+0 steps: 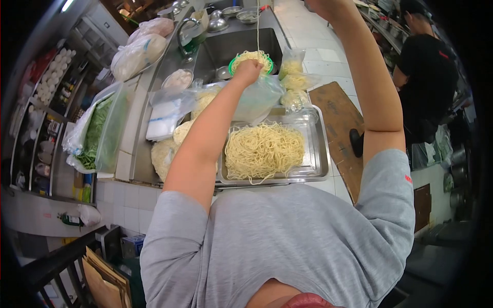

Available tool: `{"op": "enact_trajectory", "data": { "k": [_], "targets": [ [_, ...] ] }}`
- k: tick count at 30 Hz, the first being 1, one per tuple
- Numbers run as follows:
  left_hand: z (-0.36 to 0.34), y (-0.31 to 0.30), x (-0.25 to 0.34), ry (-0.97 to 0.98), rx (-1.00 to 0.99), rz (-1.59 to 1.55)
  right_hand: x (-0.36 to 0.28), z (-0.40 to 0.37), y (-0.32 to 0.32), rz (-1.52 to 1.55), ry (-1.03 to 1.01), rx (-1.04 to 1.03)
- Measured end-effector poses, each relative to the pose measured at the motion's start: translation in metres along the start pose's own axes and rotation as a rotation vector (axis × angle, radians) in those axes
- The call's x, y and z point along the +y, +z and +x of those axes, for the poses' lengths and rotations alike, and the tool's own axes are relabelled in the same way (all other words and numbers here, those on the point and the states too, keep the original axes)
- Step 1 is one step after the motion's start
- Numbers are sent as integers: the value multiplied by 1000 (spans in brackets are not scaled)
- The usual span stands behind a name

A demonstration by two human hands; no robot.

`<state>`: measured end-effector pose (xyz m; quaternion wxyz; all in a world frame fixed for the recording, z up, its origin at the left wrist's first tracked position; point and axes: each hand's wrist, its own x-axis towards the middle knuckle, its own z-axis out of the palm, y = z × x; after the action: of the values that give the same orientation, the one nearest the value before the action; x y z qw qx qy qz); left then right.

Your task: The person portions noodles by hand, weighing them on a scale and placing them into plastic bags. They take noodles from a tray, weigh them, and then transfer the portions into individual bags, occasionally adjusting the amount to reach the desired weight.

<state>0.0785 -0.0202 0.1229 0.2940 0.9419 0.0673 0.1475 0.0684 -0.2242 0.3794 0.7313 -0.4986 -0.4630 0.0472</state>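
My left hand (248,72) is closed at the near rim of a green colander (230,67) heaped with yellow noodles (249,58). What its fingers grip is hidden; a clear plastic bag (261,97) lies just below it. A thin pale strand (258,25) runs straight down from the top edge to the noodles. My right hand (324,7) is raised high at the top edge, its fingers mostly out of view. Nearest me, a metal tray (314,154) carries a large pile of noodles (264,151).
Behind the tray is a metal sink (205,54) with a tap (181,36). Bagged noodles (294,82) stand beside a brown board (336,118) on the right. A tub of greens (110,128) sits left. A person in black (426,72) stands at right.
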Motion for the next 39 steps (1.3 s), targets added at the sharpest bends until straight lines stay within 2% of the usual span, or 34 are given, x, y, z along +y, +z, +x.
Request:
{"op": "enact_trajectory", "data": {
  "k": [2,3,4,6,10,12,14,15,17,20,21,23,24,25,27,28,30,31,34,37,39],
  "targets": [
    [33,1,-23,77,120,56,-5,3,-12,129,-106,-39],
    [42,-2,-32,115,178,82,-12,2,-20,191,-139,10],
    [46,-17,-23,48,155,139,-21,-2,-28,192,-207,3],
    [61,-35,-29,43,174,161,-38,-18,-40,195,-339,-11],
    [74,-61,-30,12,141,198,-56,-55,-48,168,-467,24],
    [85,-58,-45,42,168,228,-56,-54,-59,566,-342,297],
    [91,-48,-60,125,248,269,-75,-85,-48,137,-417,181],
    [94,-47,-62,51,152,239,-80,-95,-47,-79,-449,124],
    [90,-53,-51,-98,-40,177,-71,-111,-63,-162,-199,94],
    [100,-70,-39,-247,-232,172,-40,-138,-57,-326,65,-23],
    [100,-77,-29,-210,-161,202,-21,-146,-54,-351,154,-85],
    [116,-89,-26,-247,-176,194,24,-166,-53,-359,401,-206],
    [118,-98,-20,-234,-196,185,38,-175,-46,-517,563,-251],
    [116,-109,-10,-226,-232,199,58,-185,-46,-583,598,-309],
    [112,-131,13,-207,-301,228,82,-189,-45,-769,533,-338],
    [110,-140,20,-135,-285,261,92,-188,-44,-860,498,-352],
    [106,-154,30,7,-255,327,115,-177,-51,-819,518,-249],
    [99,-159,39,29,-180,364,125,-168,-54,-798,527,-197],
    [107,-159,26,376,31,579,149,-137,-59,-675,502,-95],
    [90,-140,26,430,85,576,174,-103,-59,-596,495,-67],
    [75,-130,31,410,48,694,197,-85,-54,-672,380,-20]
  ]
}}
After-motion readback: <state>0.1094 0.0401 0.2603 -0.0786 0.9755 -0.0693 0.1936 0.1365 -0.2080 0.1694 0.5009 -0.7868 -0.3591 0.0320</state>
